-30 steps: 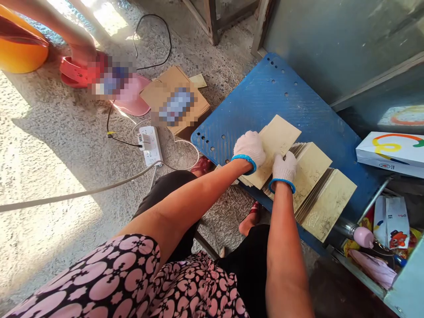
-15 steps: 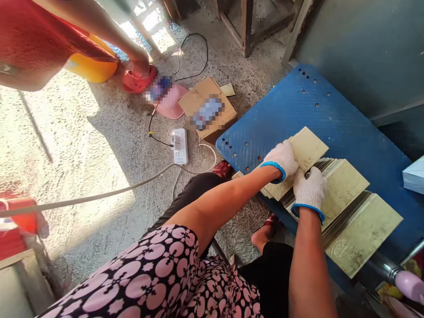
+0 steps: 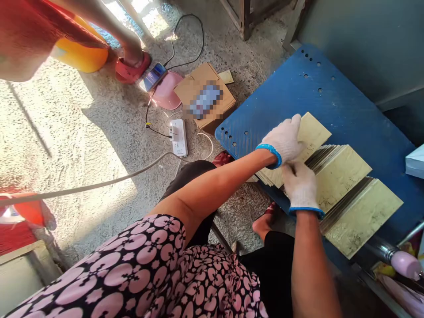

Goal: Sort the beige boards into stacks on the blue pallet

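Observation:
My left hand (image 3: pixel 285 139), in a white knit glove with a blue cuff, is closed at the left edge of a stack of thin beige rectangular sheets (image 3: pixel 314 134). Its thumb lies across the top face. Just below it, my right hand (image 3: pixel 302 185), gloved alike, has its fingers curled together near the lower sheets (image 3: pixel 271 176); what they pinch is hidden and slightly blurred. Beside my right hand, a middle row of overlapping sheets (image 3: pixel 346 174) leans on the blue board (image 3: pixel 265 115). Another row (image 3: pixel 367 216) lies nearer my body.
A cardboard box (image 3: pixel 221 95), a white power strip (image 3: pixel 179 137) and cables lie on the concrete floor. Another person's foot in a red shoe (image 3: pixel 132 68) is at upper left. A pink-handled tool (image 3: pixel 406 265) lies at lower right, and a white box (image 3: pixel 414 161) at the right edge.
My left hand has shifted slightly up and its thumb now shows across the sheet. My right hand has moved a little left and up. The whole view has tilted slightly.

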`<action>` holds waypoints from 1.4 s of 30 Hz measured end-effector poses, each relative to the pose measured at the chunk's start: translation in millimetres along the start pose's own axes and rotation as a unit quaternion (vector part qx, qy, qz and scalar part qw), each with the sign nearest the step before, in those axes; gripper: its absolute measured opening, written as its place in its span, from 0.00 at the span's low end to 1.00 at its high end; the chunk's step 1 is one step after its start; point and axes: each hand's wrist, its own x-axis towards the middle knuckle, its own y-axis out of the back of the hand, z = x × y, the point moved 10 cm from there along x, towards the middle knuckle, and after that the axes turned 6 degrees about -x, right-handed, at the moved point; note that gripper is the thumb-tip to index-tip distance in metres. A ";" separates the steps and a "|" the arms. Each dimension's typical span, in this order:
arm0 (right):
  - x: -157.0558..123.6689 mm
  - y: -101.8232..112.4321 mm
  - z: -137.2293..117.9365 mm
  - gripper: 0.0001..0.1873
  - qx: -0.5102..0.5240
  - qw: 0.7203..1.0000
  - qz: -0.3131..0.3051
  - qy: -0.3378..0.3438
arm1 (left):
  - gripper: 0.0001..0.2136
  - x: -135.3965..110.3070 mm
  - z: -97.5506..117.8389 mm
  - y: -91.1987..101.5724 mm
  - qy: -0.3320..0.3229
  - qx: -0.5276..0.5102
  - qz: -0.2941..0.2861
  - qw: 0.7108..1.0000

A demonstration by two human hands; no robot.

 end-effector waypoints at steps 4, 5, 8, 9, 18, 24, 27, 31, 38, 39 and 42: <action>-27.6 -39.4 -32.6 0.13 -0.069 0.990 -0.108 0.055 | 0.34 -13.5 3.6 34.0 0.007 0.014 0.023 1.000; -33.9 -44.3 -35.5 0.13 -0.087 0.988 -0.110 0.055 | 0.34 -16.4 0.7 42.4 0.019 0.017 0.029 0.999; -48.8 -56.6 -42.2 0.14 -0.121 0.984 -0.114 0.071 | 0.33 -24.1 -7.3 61.7 0.046 0.025 0.040 0.998; -52.5 -62.2 -44.7 0.14 -0.125 0.981 -0.121 0.083 | 0.33 -26.3 -8.2 65.5 0.048 0.027 0.040 0.998; -52.6 -114.4 -44.2 0.25 -0.266 0.947 -0.168 0.064 | 0.31 -41.3 0.0 80.7 0.009 -0.056 0.062 0.996; -50.2 -120.9 -48.1 0.27 -0.317 0.937 -0.127 0.079 | 0.29 -43.5 -1.0 88.6 -0.008 -0.074 0.083 0.994; -51.3 -121.4 -49.7 0.27 -0.319 0.937 -0.115 0.085 | 0.26 -44.8 -1.1 87.8 -0.008 -0.072 0.073 0.995; -54.0 -122.1 -50.0 0.28 -0.307 0.942 -0.107 0.085 | 0.26 -47.4 -1.7 78.4 0.015 -0.075 0.036 0.996; -61.1 -131.0 -51.2 0.19 -0.251 0.957 -0.115 0.085 | 0.27 -52.8 12.2 55.6 0.001 -0.101 -0.002 0.995; -60.4 -133.1 -51.2 0.18 -0.246 0.958 -0.120 0.083 | 0.28 -53.6 13.4 54.0 0.000 -0.102 -0.004 0.995; -55.9 -139.8 -50.5 0.16 -0.228 0.961 -0.138 0.074 | 0.29 -55.8 15.7 52.4 -0.004 -0.105 -0.008 0.994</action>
